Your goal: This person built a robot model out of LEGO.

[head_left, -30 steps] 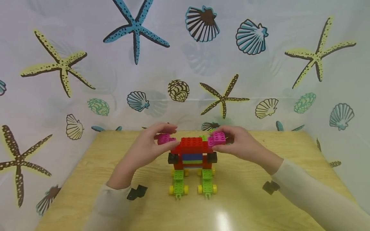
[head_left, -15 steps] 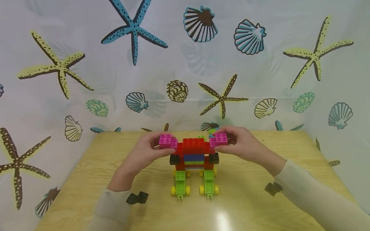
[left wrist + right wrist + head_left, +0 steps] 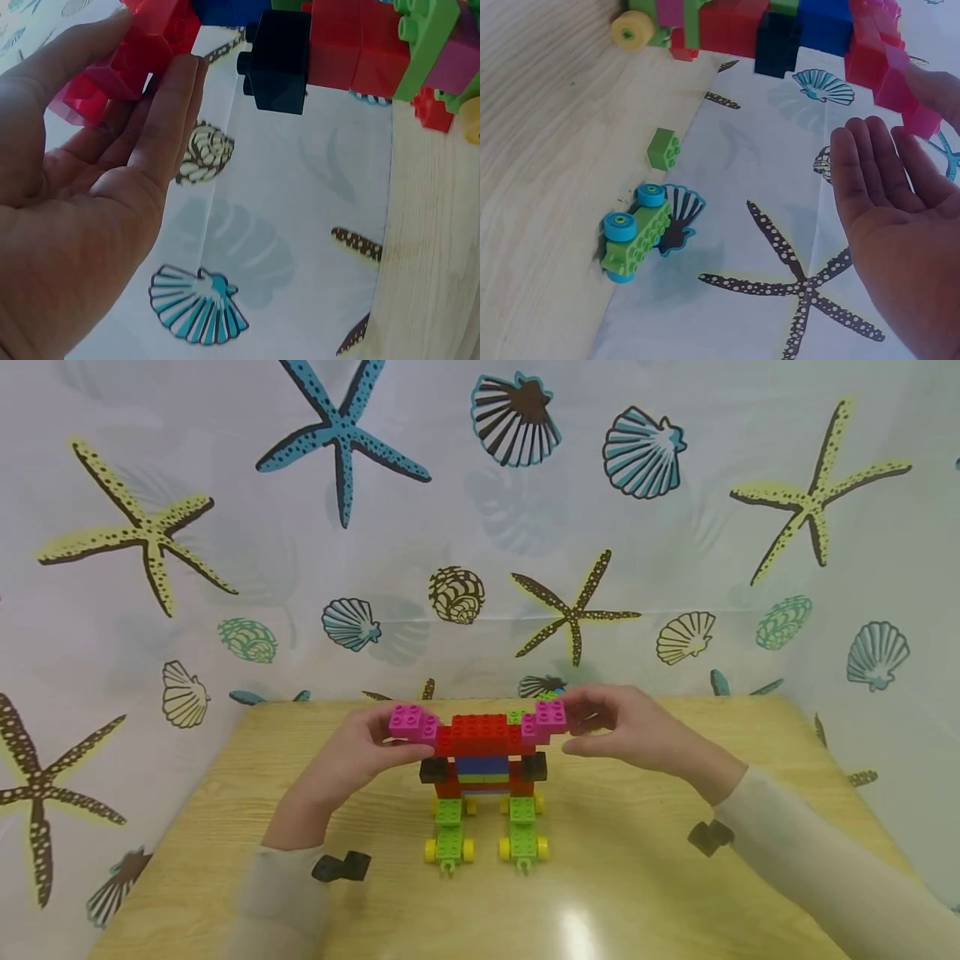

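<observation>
A toy-brick model stands on the wooden table in the head view. Its red top brick (image 3: 480,733) has a stepped arm of pink bricks on each side. My left hand (image 3: 341,764) holds the left pink bricks (image 3: 407,718), thumb in front and fingers behind; the left wrist view shows the thumb and fingers on both sides of them. Beside the right pink bricks (image 3: 551,716), my right hand (image 3: 633,731) is spread, thumb apart from the fingers. Black bricks (image 3: 534,767) stick out lower down, above green wheeled bases (image 3: 523,835) with yellow wheels.
Behind the model, a green wheeled base with blue wheels (image 3: 636,232) and a loose green brick (image 3: 664,148) lie near the table's far edge. A cloth (image 3: 420,543) printed with starfish and shells hangs behind the table. Small black pieces (image 3: 341,866) are at both sleeves.
The model has shifted slightly left over the last half second, my left hand with it. My right hand has loosened from the right pink bricks, leaving a gap.
</observation>
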### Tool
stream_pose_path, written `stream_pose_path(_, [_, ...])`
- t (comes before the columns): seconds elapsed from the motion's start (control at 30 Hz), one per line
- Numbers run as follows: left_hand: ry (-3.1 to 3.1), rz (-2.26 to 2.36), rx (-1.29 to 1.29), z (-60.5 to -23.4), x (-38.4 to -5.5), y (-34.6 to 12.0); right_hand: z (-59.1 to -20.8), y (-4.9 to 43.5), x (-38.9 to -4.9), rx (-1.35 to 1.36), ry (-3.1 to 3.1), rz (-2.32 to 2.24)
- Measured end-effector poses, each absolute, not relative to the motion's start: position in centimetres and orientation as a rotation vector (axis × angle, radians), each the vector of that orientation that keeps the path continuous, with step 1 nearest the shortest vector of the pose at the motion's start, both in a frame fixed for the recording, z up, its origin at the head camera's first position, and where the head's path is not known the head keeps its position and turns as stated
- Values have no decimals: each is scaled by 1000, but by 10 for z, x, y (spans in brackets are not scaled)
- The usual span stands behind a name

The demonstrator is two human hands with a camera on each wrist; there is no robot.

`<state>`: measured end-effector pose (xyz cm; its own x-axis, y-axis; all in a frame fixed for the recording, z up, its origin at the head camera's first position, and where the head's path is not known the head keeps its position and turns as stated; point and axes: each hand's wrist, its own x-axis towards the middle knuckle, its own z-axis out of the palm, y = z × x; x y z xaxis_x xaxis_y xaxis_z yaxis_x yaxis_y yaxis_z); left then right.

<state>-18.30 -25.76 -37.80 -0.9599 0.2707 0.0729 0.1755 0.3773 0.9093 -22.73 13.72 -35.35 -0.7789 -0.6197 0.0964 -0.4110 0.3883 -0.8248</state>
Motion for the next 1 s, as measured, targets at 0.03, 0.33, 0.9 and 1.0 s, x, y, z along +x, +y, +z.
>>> stream_pose_path(0.03, [2530,1661,405,-378,-183,-262,-355,137,-229,-928,2421,-1330])
stream_pose_path(0.33, [2502,1731,426,-385,-185,-305,-376,128,-243,-927,2456,-1309])
stream_pose_path(0.9, [2558,1829,373,-388,-179,-360,-425,83,-269,-773,2423,-1334])
stream_pose_path(1.0, [2518,1919,386,-392,-179,-371,-436,73,-272,-771,2402,-1327])
